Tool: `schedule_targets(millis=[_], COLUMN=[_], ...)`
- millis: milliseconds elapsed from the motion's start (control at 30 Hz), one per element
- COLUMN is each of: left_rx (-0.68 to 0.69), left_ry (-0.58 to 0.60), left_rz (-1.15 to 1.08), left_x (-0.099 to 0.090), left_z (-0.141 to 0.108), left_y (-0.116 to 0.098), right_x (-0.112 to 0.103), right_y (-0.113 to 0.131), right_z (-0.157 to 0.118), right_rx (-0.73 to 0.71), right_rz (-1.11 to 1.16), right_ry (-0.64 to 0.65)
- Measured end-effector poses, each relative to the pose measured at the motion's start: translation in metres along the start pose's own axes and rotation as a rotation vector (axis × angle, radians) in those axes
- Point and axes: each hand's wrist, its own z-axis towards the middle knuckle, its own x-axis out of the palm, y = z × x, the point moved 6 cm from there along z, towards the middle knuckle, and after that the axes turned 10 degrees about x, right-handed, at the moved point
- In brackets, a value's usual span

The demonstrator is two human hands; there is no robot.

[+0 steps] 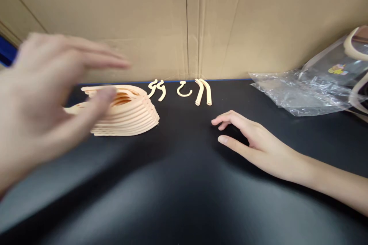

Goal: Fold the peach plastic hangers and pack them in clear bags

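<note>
My left hand (54,95), slightly blurred, is raised at the left with thumb and fingers apart and nothing between them. Behind it, partly hidden, lies a stack of cream curved plastic pieces (129,116) on the black table (184,183). My right hand (247,138) is low over the table at the right, fingers bent, thumb apart, holding nothing. Further back are two small curved pieces (161,91), a cream hook (184,90) and two slim bent pieces (204,92), side by side.
Clear plastic bags (301,92) lie at the back right, with cream curved parts (356,46) beside and over them at the frame's edge. A cardboard wall (143,23) stands along the table's back edge. Something blue (6,51) shows at the far left.
</note>
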Motion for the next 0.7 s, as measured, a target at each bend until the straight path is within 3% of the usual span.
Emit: schedule_targets(millis=[33, 67, 100, 233, 333, 500, 700], left_rx=[0.096, 0.207, 0.276, 0.368, 0.372, 0.37, 0.407], left_ry=[-0.061, -0.046, 0.04, 0.195, 0.242, 0.256, 0.218], left_rz=[-0.107, -0.19, -0.237, -0.404, -0.468, -0.485, -0.417], left_x=[0.002, 0.009, 0.019, 0.049, 0.057, 0.057, 0.055], left_z=[0.002, 0.002, 0.002, -0.007, -0.012, -0.015, -0.017], left_y=[-0.021, -0.041, -0.059, -0.097, -0.102, -0.1, -0.105], right_x=[0.0, 0.0, 0.0, 0.001, 0.001, 0.004, 0.035], right_y=[0.0, -0.001, -0.001, -0.001, 0.005, 0.029, 0.066], right_z=[0.0, 0.0, 0.0, -0.001, -0.003, 0.009, 0.084], right_rx=[0.002, 0.0, -0.004, -0.028, -0.075, -0.228, -0.537], right_rz=[0.002, 0.005, 0.008, 0.005, -0.043, -0.184, -0.326], right_ry=[-0.002, -0.003, -0.005, -0.014, -0.045, -0.09, -0.104])
